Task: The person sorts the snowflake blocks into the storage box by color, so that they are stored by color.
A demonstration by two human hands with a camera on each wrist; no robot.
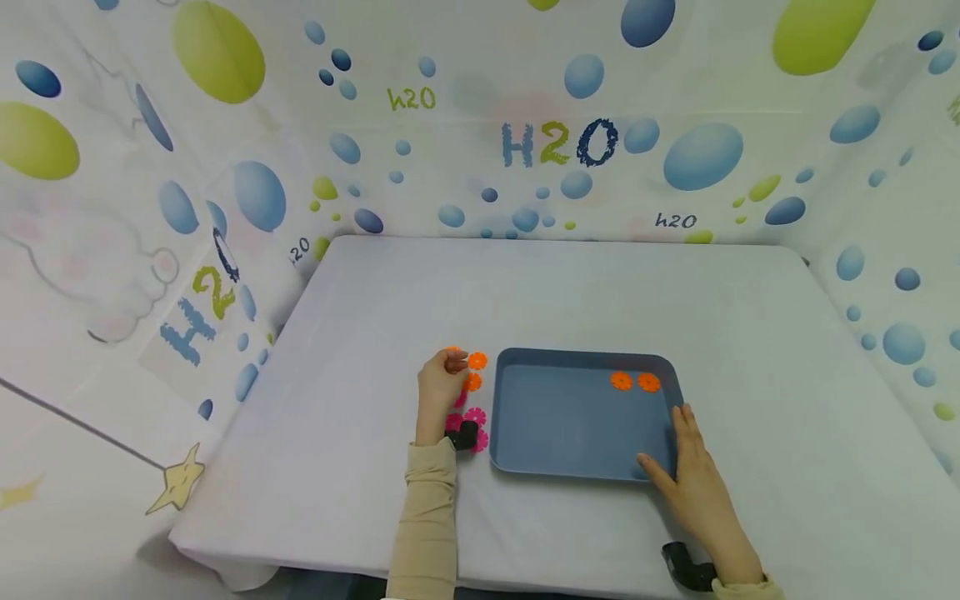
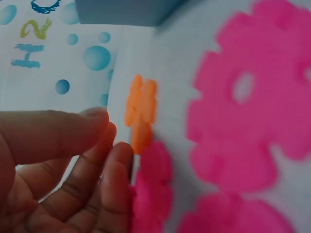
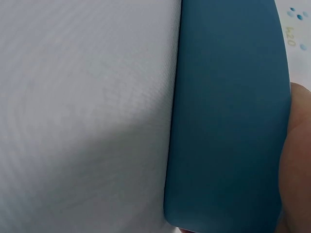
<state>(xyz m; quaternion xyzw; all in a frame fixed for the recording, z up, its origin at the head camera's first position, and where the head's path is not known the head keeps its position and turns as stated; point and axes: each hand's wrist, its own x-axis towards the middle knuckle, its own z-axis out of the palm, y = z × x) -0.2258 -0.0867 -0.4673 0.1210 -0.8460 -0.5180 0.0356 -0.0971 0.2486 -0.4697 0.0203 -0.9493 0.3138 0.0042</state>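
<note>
A grey-blue tray point(image 1: 570, 425) lies flat on the table, with two orange flower-shaped discs point(image 1: 634, 382) near its far right corner. My right hand point(image 1: 697, 492) holds the tray's near right corner. Its thumb reaches over the near rim and its fingers lie along the right side. Left of the tray, my left hand point(image 1: 441, 387) hovers over orange discs point(image 1: 477, 361) and pink flower-shaped discs point(image 1: 475, 415). Its thumb point(image 2: 82, 128) and index fingertip come together; whether a disc is between them cannot be made out. Blurred pink discs point(image 2: 238, 102) fill the left wrist view's right side.
A white cloth covers the table point(image 1: 555, 292). Patterned hangings point(image 1: 480, 192) with blue and green dots stand behind it and at both sides. Black wrist devices point(image 1: 462, 435) sit at both wrists, the left one covering part of the pink discs.
</note>
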